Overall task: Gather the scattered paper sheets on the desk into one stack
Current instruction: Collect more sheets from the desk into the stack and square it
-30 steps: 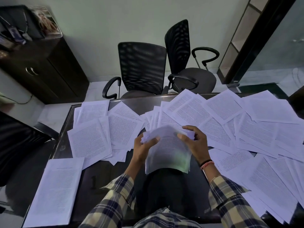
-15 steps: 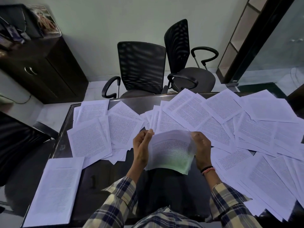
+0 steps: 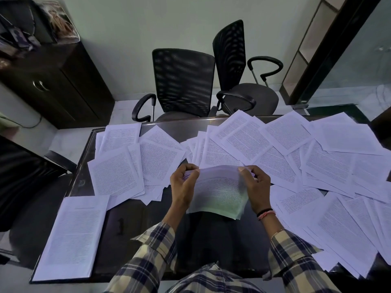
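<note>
Desk [image 3: 135, 225] bare at centre; both hands grip sheaf [image 3: 220, 193] edges.

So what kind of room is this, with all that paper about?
Most likely an office: two mesh-backed swivel chairs face a dark desk strewn with printed sheets, and a dark wooden cabinet stands against the wall.

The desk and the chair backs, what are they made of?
The desk looks like dark glass or polished laminate; its glossy top shows faint reflections. The two chair backs look like black mesh fabric: light shows through the weave. Their armrests seem to be black plastic.
</note>
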Demonstrator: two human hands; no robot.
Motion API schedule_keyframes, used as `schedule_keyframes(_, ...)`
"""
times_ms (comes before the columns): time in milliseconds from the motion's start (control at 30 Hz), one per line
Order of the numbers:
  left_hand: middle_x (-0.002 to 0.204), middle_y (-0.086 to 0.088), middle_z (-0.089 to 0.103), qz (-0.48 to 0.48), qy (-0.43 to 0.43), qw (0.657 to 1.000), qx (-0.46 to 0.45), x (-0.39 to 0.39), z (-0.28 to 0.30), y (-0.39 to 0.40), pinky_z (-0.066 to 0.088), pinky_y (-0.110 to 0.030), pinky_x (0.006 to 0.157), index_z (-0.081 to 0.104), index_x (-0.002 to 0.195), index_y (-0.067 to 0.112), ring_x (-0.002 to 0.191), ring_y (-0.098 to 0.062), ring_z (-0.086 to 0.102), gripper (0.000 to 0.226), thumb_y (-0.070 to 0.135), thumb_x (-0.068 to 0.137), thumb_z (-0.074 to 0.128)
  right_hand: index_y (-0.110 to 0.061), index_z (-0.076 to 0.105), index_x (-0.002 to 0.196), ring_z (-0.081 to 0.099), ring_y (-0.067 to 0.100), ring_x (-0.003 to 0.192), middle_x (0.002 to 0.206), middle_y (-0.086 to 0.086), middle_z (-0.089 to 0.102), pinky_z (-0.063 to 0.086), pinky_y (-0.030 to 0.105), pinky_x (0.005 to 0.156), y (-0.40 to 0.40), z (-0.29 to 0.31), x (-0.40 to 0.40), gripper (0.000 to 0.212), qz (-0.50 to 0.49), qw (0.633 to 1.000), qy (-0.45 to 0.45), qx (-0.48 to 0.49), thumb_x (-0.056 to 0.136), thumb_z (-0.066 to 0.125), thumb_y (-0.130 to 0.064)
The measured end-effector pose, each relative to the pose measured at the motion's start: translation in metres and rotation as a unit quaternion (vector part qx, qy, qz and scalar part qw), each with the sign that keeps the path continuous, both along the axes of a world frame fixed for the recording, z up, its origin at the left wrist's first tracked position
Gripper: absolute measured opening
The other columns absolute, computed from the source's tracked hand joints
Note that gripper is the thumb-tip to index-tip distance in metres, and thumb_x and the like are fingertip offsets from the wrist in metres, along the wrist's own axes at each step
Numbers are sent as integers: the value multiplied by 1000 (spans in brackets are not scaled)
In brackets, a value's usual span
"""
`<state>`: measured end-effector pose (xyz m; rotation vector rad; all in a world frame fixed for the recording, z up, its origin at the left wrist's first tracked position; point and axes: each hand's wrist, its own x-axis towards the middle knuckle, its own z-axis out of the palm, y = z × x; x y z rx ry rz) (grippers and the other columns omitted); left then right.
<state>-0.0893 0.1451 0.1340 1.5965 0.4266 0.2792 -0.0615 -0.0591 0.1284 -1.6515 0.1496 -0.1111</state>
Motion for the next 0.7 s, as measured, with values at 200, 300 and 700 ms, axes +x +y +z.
schedule_keyframes(200,79,-5,71,-11,-1,1000,21,-3,3,-2,52,-17,65,73,81,7,69,-7,62,12,13,90,77,-1,60,68,47,14,64,62,14,53,42,26,64,0,0,-1,41,19,1000,5,6,89,74,-33)
schedule_keyframes(300,70,-8,63,3,0,1000,6,-4,2,-2,47,-17,61,71,78,4,62,-8,52,19,14,93,74,-4,60,67,46,13,64,62,8,54,42,31,66,-1,1,-2,43,22,1000,-2,-6,93,67,-38)
schedule_keyframes(700,79,-4,72,-7,1,999,45,-13,3,-4,52,-17,65,73,80,9,71,-7,63,16,19,91,77,-13,67,66,53,6,66,62,-2,61,43,24,73,-2,1,-4,32,6,999,40,-9,96,71,-25)
